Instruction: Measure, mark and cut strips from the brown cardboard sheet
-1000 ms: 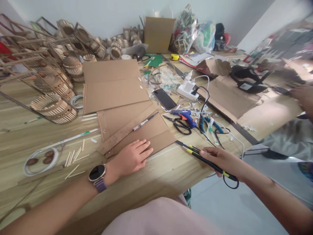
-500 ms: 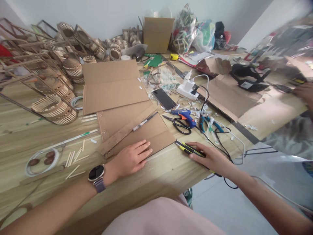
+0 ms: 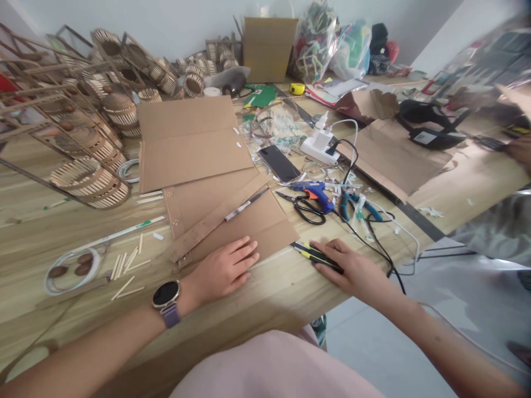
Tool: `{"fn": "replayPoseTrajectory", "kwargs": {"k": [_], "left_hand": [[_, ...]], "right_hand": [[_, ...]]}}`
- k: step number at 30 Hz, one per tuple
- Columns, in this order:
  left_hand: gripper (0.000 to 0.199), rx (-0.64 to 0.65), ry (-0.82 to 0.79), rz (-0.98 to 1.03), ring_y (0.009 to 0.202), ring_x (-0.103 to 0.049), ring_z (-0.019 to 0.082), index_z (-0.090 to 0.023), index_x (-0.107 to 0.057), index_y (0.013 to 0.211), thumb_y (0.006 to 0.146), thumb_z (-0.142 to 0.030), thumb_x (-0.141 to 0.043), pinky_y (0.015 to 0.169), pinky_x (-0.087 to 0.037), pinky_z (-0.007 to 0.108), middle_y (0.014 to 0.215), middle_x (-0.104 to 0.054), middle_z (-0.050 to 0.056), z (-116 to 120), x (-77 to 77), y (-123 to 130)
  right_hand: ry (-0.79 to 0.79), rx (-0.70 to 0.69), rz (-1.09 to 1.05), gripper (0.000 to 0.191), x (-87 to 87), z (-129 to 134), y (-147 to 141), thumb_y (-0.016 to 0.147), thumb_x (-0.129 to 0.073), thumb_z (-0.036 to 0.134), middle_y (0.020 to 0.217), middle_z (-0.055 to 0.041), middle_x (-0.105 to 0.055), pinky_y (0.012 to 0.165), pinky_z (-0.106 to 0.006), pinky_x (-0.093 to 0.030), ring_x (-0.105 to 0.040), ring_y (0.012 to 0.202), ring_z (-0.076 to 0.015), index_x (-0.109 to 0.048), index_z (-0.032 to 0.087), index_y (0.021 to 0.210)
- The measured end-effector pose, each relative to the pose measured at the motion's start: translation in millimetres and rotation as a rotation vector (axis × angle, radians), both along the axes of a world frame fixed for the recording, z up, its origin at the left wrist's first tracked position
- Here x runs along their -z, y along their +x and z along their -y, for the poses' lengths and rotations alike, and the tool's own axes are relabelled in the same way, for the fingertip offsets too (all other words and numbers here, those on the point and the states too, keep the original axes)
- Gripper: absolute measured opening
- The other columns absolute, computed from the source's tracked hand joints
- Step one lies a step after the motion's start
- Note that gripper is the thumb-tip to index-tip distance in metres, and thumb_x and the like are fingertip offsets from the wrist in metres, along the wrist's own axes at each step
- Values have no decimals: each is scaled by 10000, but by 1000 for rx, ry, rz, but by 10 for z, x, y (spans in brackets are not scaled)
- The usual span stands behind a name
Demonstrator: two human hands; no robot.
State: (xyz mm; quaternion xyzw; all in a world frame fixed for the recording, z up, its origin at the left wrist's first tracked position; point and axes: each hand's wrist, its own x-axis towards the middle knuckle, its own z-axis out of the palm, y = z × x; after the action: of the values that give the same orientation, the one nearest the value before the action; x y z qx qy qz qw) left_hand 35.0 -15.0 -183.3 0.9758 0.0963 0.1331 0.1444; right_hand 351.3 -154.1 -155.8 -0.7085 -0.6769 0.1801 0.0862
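Observation:
My left hand (image 3: pixel 227 266) lies flat on the front edge of a cardboard sheet (image 3: pixel 265 221), fingers stretched out and holding nothing. Across that sheet runs a narrow cardboard strip (image 3: pixel 203 232), with a slim pen-like tool (image 3: pixel 244 205) resting on it. Under my right hand (image 3: pixel 346 268) is a black and yellow-green utility knife (image 3: pixel 309 252), its front end pointing at the sheet's right corner. My fingers close around its body, and the palm hides its rear. Just beyond are black-handled scissors (image 3: pixel 309 211), a blue hot glue gun (image 3: pixel 317 193) and blue-handled pliers (image 3: pixel 345 207).
A folded cardboard piece (image 3: pixel 191 146), a phone (image 3: pixel 280 163) and a white power strip (image 3: pixel 319 152) lie farther back. Several slatted baskets (image 3: pixel 89 179) crowd the left. Small sticks (image 3: pixel 120 265) lie near a coiled tube (image 3: pixel 53 287). Another person's hand (image 3: pixel 520 150) shows at right.
My right hand has drawn slightly left with the utility knife, whose front end now sits lower, by the sheet's corner. My left hand stays on the cardboard. The view has shifted a little.

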Motion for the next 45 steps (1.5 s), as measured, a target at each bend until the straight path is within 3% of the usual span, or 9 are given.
{"fn": "replayPoseTrajectory", "kwargs": {"k": [5, 10, 21, 45], "left_hand": [[350, 90, -3, 6, 1376, -449, 277, -106, -596, 1306, 1010, -224, -452, 1123, -444, 443, 1394, -581, 155, -140, -42, 11], [340, 172, -20, 13, 1324, -497, 257, -224, -611, 1306, 993, -198, -480, 1093, -457, 440, 1401, -587, 93, -316, -80, 15], [339, 150, -60, 28, 1380, -438, 279, -215, -621, 1293, 999, -190, -454, 1137, -389, 494, 1426, -561, 103, -312, 4, 12], [381, 139, -71, 11, 1389, -420, 285, -229, -591, 1327, 996, -142, -425, 1132, -390, 502, 1446, -544, 89, -328, 56, -3]], "right_hand": [[29, 14, 61, 449, 22, 34, -98, 966, -417, 482, 1106, -81, -648, 745, -342, -585, -693, 943, -234, -573, 277, 1335], [135, -47, 165, 468, 98, 62, -83, 976, -397, 503, 992, -91, -648, 773, -359, -586, -663, 967, -253, -581, 278, 1343], [145, -139, 198, 506, 136, 57, 27, 993, -334, 519, 963, -89, -625, 758, -323, -587, -670, 913, -231, -576, 267, 1360], [254, -177, 297, 486, 148, 161, -185, 1024, -311, 461, 923, -80, -616, 691, -279, -592, -664, 860, -191, -594, 199, 1321]]}}
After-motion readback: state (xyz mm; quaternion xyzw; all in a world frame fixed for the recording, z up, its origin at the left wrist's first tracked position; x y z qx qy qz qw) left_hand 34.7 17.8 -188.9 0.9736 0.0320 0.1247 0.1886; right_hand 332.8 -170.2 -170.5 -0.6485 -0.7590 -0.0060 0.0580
